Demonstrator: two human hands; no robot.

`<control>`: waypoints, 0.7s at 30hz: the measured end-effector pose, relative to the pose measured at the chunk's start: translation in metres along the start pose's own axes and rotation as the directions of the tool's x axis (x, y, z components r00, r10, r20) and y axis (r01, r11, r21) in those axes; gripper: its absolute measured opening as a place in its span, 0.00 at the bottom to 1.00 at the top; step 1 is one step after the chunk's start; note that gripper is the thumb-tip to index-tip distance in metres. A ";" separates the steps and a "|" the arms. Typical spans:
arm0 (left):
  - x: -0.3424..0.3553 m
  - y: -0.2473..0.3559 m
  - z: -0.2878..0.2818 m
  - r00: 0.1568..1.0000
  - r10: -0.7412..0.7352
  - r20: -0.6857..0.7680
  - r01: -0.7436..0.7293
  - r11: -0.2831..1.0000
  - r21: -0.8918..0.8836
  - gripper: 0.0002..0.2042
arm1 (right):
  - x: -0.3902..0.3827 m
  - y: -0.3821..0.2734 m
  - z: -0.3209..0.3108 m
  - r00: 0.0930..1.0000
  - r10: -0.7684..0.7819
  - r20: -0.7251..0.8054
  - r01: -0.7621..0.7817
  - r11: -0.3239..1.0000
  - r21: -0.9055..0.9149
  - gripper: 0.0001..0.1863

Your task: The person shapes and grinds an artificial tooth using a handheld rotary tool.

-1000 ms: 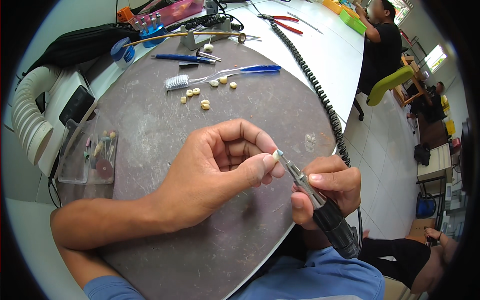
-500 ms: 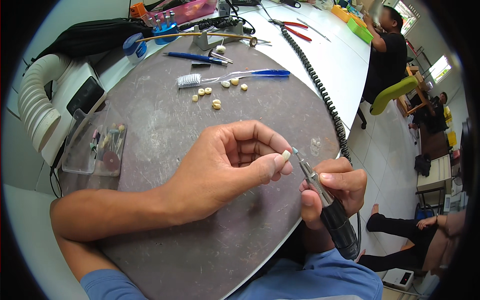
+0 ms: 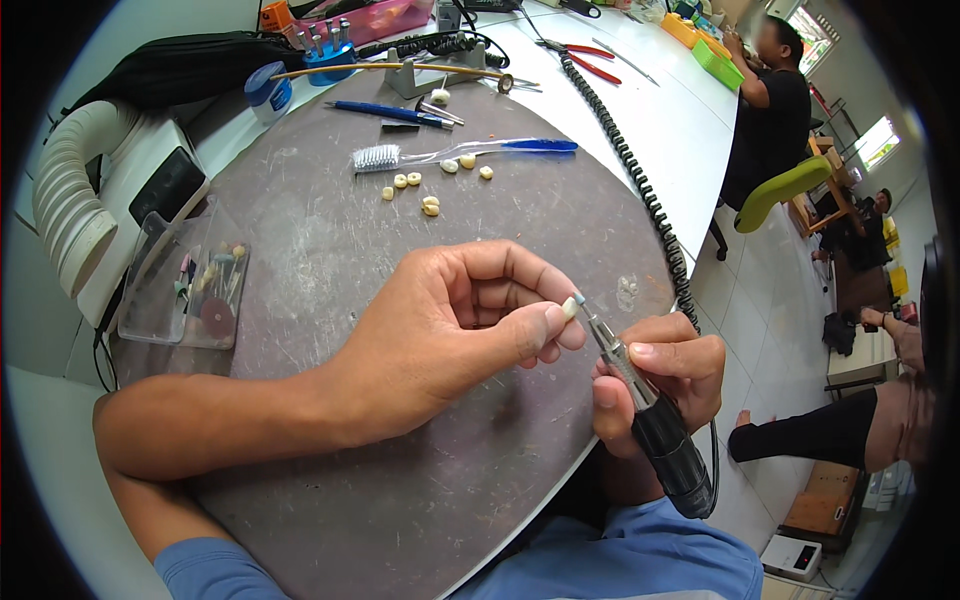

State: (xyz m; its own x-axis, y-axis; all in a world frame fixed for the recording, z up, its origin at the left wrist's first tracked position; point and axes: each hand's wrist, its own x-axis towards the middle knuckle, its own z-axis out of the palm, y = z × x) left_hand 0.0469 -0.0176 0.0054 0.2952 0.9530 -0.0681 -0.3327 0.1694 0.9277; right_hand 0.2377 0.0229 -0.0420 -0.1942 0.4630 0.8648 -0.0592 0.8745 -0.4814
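Between thumb and fingertips, my left hand (image 3: 470, 310) pinches a small cream dental crown (image 3: 570, 308). My right hand (image 3: 670, 370) grips a rotary handpiece (image 3: 632, 375) with a silver front and a black rear body. Its pale blue-grey grinding tip (image 3: 579, 298) is at the upper end of the crown and appears to touch it. Beyond my hands, several loose crowns (image 3: 430, 206) lie on the grey worktop (image 3: 330, 240). Behind them rests a clear toothbrush (image 3: 480, 150) with a blue handle end.
A clear box of grinding bits (image 3: 215, 318) and a white ribbed hose (image 3: 65, 200) stand at left. A black coiled cord (image 3: 630, 160) runs down the right side. Far back lie a blue pen (image 3: 385, 112) and red-handled pliers (image 3: 590, 65). A co-worker (image 3: 775, 110) sits at far right.
My right hand has shifted slightly left, bringing the handpiece tip onto or against the crown. My left hand has hardly moved. At right, the person in dark trousers has changed position.
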 end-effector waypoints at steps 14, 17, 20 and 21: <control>0.000 0.001 0.001 1.000 0.003 0.017 -0.003 1.000 -0.005 0.09 | 0.002 -0.001 0.000 1.000 -0.004 0.016 0.004 1.000 0.010 0.20; 0.000 0.000 0.000 1.000 0.000 0.001 0.000 1.000 0.013 0.09 | 0.001 0.000 0.002 1.000 -0.017 0.009 0.017 1.000 0.025 0.19; 0.000 0.000 -0.001 1.000 0.007 0.008 -0.008 1.000 0.009 0.09 | 0.000 0.000 0.000 1.000 -0.009 0.012 0.008 1.000 0.028 0.19; 0.000 0.000 0.000 1.000 0.006 0.009 -0.006 1.000 0.007 0.09 | 0.000 0.000 -0.001 1.000 -0.010 0.018 0.009 1.000 0.028 0.19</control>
State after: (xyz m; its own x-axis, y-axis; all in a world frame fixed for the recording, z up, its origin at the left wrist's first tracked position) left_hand 0.0469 -0.0176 0.0053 0.3012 0.9517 -0.0594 -0.3280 0.1619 0.9307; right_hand 0.2384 0.0229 -0.0415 -0.2116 0.4518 0.8667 -0.0887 0.8742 -0.4774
